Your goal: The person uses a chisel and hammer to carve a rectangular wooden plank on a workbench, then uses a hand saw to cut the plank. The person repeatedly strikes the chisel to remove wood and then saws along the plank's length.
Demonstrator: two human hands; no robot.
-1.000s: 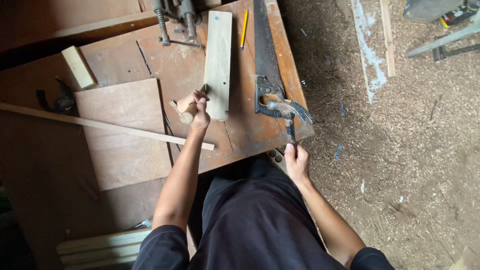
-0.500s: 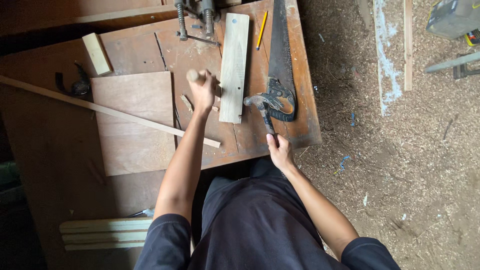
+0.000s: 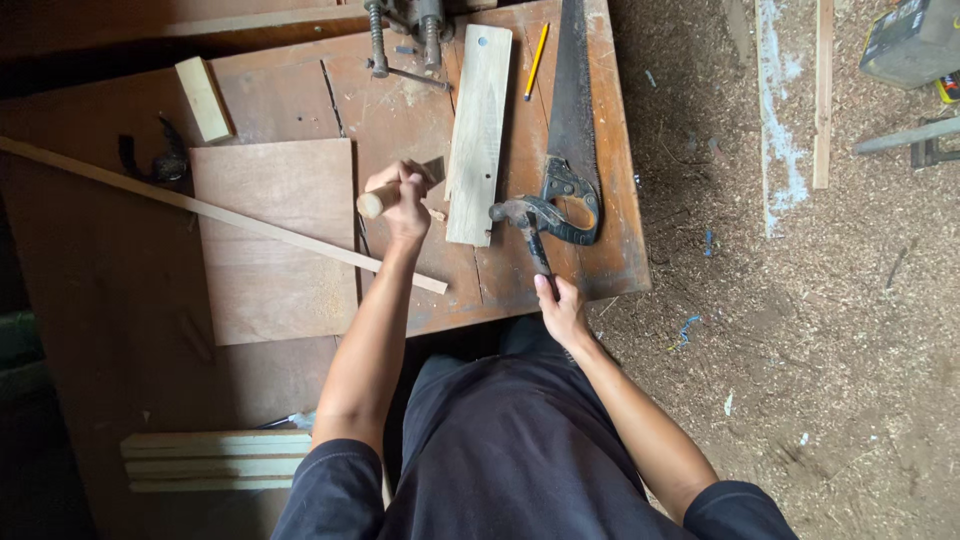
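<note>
- Chisel (image 3: 376,201): wooden handle in the left hand (image 3: 405,195), grip closed around it. Blade end points at 2 o'clock and sits at the left edge of the pale plank (image 3: 478,130). Can't tell if the tip is touching the wood.
- Hammer (image 3: 523,222): right hand (image 3: 562,308) has its grip closed low on the handle. Head lies near the plank's near end, at 3 o'clock from the chisel, on or just over the table; can't tell which.
- Step, my read: chisel being set against the plank edge, hammer staged and not raised.
- Next move calls for: a steady chisel angle, a lift of the hammer from 3 o'clock across the plank's end to the handle butt, and knuckles kept off the strike line.
- Clutter: saw (image 3: 575,110) lies just right of the plank, its handle touching or overlapping the hammer head. Pencil (image 3: 537,60) lies between plank and saw at 1 o'clock.
- Left side: thin strip (image 3: 200,208) runs diagonally over a plywood sheet (image 3: 270,250), its end at 6 o'clock just below the left wrist.
- Clamp (image 3: 405,30) at 12 o'clock, well apart.
- Table (image 3: 625,200) edge is just right of the saw; the near edge is under the right hand. Open swing room is above and toward the body.
</note>
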